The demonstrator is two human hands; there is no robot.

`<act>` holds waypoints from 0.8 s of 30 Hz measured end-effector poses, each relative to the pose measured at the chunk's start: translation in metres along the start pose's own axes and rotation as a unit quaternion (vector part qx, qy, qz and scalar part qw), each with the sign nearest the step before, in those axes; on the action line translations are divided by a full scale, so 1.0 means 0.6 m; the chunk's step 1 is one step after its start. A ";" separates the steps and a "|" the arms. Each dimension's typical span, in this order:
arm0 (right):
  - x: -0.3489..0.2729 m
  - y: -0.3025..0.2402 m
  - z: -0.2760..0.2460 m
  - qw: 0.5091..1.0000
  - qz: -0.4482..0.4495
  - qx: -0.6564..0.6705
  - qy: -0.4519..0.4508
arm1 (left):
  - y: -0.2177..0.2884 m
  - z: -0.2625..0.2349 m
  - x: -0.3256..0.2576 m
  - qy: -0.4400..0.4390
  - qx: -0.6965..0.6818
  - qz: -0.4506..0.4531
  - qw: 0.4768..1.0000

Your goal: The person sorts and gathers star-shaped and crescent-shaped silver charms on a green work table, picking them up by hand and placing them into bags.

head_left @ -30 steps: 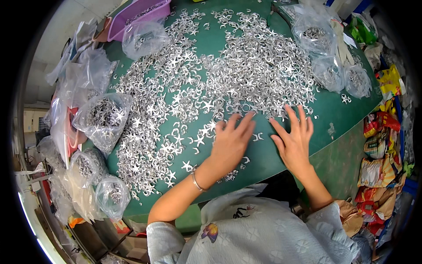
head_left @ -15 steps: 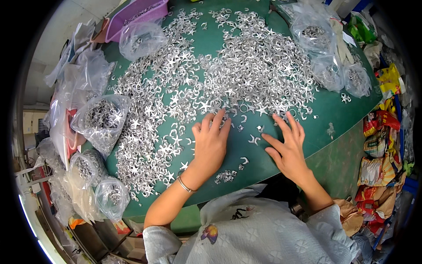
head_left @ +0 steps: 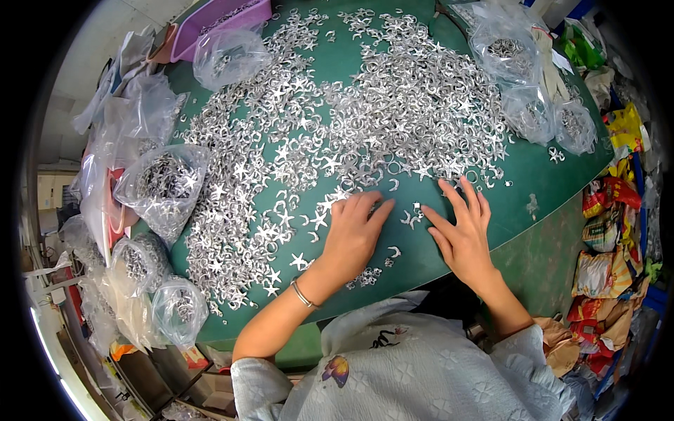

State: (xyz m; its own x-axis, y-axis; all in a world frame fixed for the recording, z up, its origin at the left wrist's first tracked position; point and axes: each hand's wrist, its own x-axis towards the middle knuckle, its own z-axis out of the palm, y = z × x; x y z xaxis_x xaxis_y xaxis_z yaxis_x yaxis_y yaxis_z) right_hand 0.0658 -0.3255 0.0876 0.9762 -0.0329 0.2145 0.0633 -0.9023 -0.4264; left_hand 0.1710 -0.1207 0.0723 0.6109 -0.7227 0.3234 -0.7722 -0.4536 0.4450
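Observation:
Small silver metal pieces, many star- or crescent-shaped, lie in a broad heap [head_left: 414, 105] on the green table [head_left: 435, 266]. My left hand [head_left: 354, 228], palm down with a bangle at its wrist, is at the heap's near edge. Its fingers bend toward the tabletop, thumb side apart, and I see nothing held; what lies under the palm is hidden. Open and spread, my right hand [head_left: 465, 231] rests with fingertips by the heap's right near edge. Between the hands are a few loose crescent pieces [head_left: 409, 218]. A little pile of small pieces [head_left: 366, 277] sits near my left wrist.
Clear plastic bags of metal pieces, such as this one [head_left: 165, 189], line the table's left side. More bags [head_left: 526, 116] stand at the far right. A purple basin [head_left: 217, 28] is at the far left. Colourful packages [head_left: 604, 231] are piled beyond the right edge.
My left hand has drawn back toward me and slightly right, away from the heap's edge. The right hand has stayed nearly in place, fingers still spread.

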 end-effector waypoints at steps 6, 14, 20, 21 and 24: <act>-0.020 0.001 -0.008 0.998 0.031 0.014 0.054 | 0.003 -0.017 0.014 -0.027 0.037 -0.047 0.998; -0.019 -0.001 0.017 0.997 -0.001 0.039 0.069 | 0.043 -0.003 0.031 -0.056 -0.104 0.013 0.993; -0.018 0.011 0.009 0.987 0.035 0.090 0.126 | 0.047 0.039 0.060 -0.070 -0.099 0.068 0.990; -0.016 0.017 0.004 0.986 0.044 0.075 0.143 | 0.045 0.044 0.063 -0.068 -0.106 0.068 0.990; -0.020 0.035 -0.007 0.989 0.051 0.014 0.135 | 0.045 0.042 0.056 -0.058 -0.066 0.069 0.994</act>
State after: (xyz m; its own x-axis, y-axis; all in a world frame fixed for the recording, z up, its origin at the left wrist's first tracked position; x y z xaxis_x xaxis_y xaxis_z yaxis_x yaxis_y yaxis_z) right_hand 0.0546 -0.3456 0.0798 0.8869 -0.2404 0.3946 -0.0229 -0.8758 -0.4820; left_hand 0.1662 -0.1704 0.0741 0.4710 -0.8317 0.2939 -0.8123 -0.2791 0.5121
